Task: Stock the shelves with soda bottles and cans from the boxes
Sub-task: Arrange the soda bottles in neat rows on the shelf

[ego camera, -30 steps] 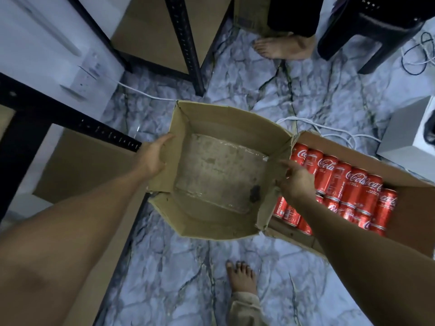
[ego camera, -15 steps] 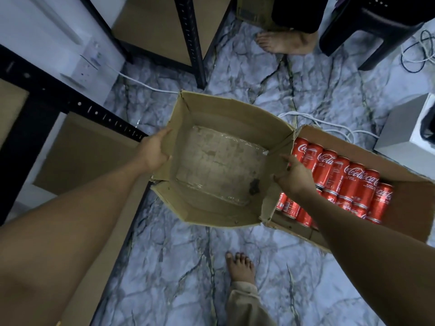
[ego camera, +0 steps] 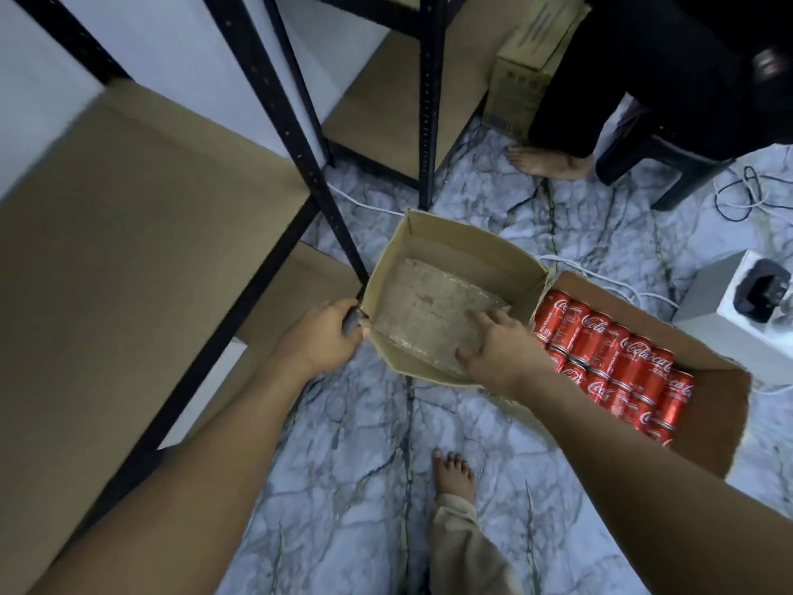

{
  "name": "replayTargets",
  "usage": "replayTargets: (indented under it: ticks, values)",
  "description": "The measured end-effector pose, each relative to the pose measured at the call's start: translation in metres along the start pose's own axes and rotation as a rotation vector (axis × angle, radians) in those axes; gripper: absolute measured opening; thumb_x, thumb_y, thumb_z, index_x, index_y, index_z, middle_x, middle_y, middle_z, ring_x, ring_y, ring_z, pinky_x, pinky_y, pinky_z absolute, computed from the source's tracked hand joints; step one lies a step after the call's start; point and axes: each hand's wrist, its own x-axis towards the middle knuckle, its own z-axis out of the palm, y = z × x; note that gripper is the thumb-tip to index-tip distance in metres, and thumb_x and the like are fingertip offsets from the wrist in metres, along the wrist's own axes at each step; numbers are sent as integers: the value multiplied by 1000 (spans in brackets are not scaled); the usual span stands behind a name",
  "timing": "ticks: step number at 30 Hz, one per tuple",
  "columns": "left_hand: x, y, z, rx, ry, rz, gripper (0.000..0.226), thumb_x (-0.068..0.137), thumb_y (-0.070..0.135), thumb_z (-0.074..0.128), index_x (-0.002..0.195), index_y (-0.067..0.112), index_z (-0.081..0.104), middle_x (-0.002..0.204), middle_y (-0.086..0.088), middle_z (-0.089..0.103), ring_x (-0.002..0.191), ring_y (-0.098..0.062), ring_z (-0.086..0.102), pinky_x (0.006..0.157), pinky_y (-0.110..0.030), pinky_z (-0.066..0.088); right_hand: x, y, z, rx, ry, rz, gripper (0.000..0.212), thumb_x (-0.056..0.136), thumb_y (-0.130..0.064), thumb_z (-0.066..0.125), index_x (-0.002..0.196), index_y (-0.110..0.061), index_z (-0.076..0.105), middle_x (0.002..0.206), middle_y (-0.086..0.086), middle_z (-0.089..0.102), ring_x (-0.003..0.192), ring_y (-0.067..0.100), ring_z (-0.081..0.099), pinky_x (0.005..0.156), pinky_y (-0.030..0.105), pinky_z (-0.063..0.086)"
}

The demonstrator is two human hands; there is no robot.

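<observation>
Down on the grey-veined marble floor (ego camera: 364,465) stands an open brown cardboard box (ego camera: 455,246), nothing inside it but its scuffed, taped bottom. The person's left hand (ego camera: 322,337) grips the box's near left corner, fingers (ego camera: 349,326) curled round the edge. The right hand (ego camera: 497,350) lies over the near right rim, its fingers (ego camera: 480,319) spread and straight, reaching down inside; whether the tips touch the bottom cannot be told.

Just beside the open brown cardboard box, touching its right wall, is a second brown cardboard carton (ego camera: 712,414) filled with red Coca-Cola cans (ego camera: 613,358) lying on their sides in rows. To the left rises a black metal shelving rack (ego camera: 292,135) with bare brown boards, one upright meeting the box's left corner.

The person's bare foot (ego camera: 452,474) is planted on the floor near the box. Farther off are another person's bare foot (ego camera: 545,161), a black plastic chair (ego camera: 669,165), a small closed cardboard package (ego camera: 523,79), white cables (ego camera: 600,272) and a white block with a dark device on top (ego camera: 729,302).
</observation>
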Motion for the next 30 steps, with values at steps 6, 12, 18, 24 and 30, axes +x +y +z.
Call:
replayTargets:
  ticks: [6,12,18,24,30]
  values:
    - [-156,-8,-48,-1,120,-36,68,98,53,54,156,24,33,158,-9,36,144,-25,35,114,-34,33,-120,-100,-33,-66,26,-200,70,95,-54,52,156,-31,25,160,3,29,141,33,37,109,46,40]
    - [-326,-34,-93,-12,282,-92,80,84,74,42,152,32,35,153,1,40,135,-20,45,107,-40,44,-249,-204,-51,-105,99,-431,73,98,-57,49,159,-30,20,157,1,32,139,30,38,106,44,41]
    - [-483,-47,-125,-18,493,-169,70,96,57,52,157,34,25,166,4,19,150,-20,24,119,-41,26,-363,-285,-63,-135,205,-639,74,97,-59,50,158,-31,21,159,0,32,141,30,38,107,44,44]
    - [-589,-63,-156,19,703,-223,70,96,61,49,157,39,23,166,5,17,150,-20,25,119,-42,29,-426,-351,-82,-187,345,-838,72,96,-56,52,157,-31,24,156,1,37,137,29,42,105,45,44]
    - [-631,-87,-180,-74,979,-296,59,96,51,57,149,32,38,149,5,43,132,-20,47,101,-40,47,-445,-415,-102,-179,402,-983,73,97,-55,52,159,-28,23,158,2,35,141,28,38,107,48,44]
